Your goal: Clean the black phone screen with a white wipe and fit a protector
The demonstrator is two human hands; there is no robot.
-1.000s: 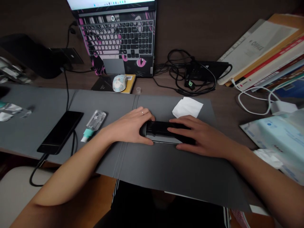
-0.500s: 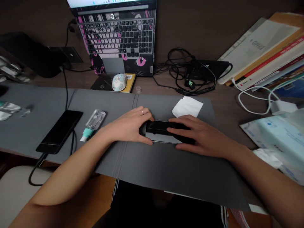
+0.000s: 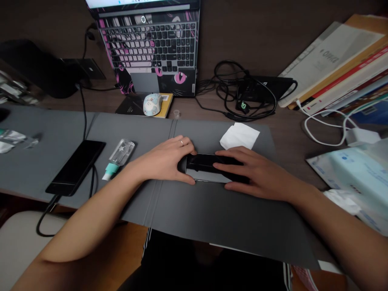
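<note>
A black smartphone (image 3: 206,163) lies flat on the grey desk mat, its glossy face up with a pale reflection along the near half. My left hand (image 3: 169,159) grips its left end, thumb at the near edge and fingers curled at the far edge. Over the right end rests my right hand (image 3: 254,171): the thumb is along the near edge, one finger reaches the far edge, and another lies across the face. That end of the phone is partly hidden under the palm. Just beyond my right fingers is a white wipe (image 3: 239,136).
Left of my hands lie a small clear spray bottle (image 3: 122,152) and a second black phone (image 3: 75,167) with a cable. Behind are a laptop (image 3: 151,52), a mouse (image 3: 152,104) and tangled cables (image 3: 224,87). At right are books (image 3: 342,68) and a pack of wipes (image 3: 357,173).
</note>
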